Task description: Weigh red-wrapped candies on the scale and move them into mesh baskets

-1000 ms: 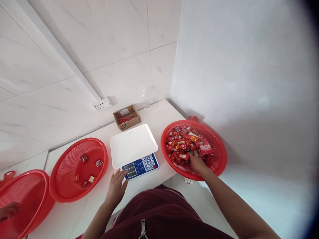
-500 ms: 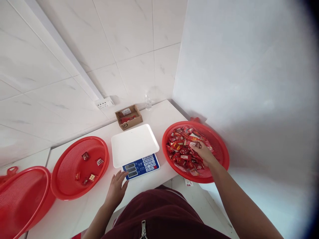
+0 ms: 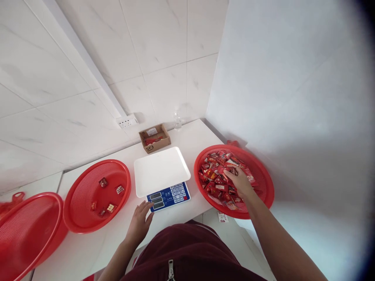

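Note:
My right hand (image 3: 239, 180) reaches into a red mesh basket (image 3: 271, 191) heaped with small red wrapped candies (image 3: 215, 175). Its fingers are bent around some of them near the middle of the heap; how many is hidden. At the near left corner of a digital scale (image 3: 171, 197), my left hand (image 3: 140, 222) rests with its fingers apart and nothing in it. The fingertips lie by the display on the blue panel. A bare white weighing tray (image 3: 161, 171) tops the scale.
Left of the scale stands a second red basket (image 3: 80, 195) with several wrapped pieces in it. Another red basket (image 3: 43, 249) is at the far left. A cardboard box (image 3: 158, 145) with red packets and a clear plastic bottle (image 3: 177, 121) stand at the back by the wall.
The view has shifted slightly, so everything sits a little further right. My right hand stays in the candies with small finger movement; my left hand has stayed by the scale.

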Motion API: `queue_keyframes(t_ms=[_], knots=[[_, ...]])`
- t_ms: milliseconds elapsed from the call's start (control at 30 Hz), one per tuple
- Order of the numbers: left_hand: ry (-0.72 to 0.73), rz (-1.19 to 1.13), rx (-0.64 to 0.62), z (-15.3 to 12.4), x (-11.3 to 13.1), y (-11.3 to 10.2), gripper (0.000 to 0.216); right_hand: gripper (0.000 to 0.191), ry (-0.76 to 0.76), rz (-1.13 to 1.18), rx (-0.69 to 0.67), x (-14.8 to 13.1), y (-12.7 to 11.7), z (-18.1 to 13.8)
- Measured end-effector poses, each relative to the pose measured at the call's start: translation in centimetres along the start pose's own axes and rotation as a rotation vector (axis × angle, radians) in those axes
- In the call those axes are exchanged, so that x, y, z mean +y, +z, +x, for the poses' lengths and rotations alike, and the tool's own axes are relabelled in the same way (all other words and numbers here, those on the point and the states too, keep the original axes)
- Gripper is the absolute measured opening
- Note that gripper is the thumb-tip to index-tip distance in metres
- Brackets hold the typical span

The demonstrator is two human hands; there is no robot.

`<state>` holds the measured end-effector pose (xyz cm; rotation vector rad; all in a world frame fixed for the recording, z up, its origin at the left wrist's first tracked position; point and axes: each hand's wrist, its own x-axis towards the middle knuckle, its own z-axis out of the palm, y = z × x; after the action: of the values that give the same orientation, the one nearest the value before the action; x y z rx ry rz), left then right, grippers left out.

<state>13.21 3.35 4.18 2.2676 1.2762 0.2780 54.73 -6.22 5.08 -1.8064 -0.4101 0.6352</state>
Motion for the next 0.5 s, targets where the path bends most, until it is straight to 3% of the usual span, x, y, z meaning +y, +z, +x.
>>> queue_keyframes(t_ms=[133, 300, 367, 500], knots=[[-0.19, -0.401, -0.12, 0.8, 3.9, -1.0, 0.033, 0.045, 0.009, 0.171, -0.31, -1.7, 5.1, -2.7], [-0.5, -1.158, -0.28, 4.0, 9.2, -1.3, 0.049, 0.051, 0.045, 0.219, -0.63, -2.9, 13.1, -6.4], [-0.555, -1.323, -0.314, 5.7, 10.1, -1.1, 0.049, 0.049, 0.004, 0.173, -0.719, -3.1, 15.8, -7.2], [-0.69, -1.4, -0.216, 8.4, 9.5, -0.9, 0.033, 0.045, -0.083, 0.086, -0.805, -2.8, 19.4, -7.4]])
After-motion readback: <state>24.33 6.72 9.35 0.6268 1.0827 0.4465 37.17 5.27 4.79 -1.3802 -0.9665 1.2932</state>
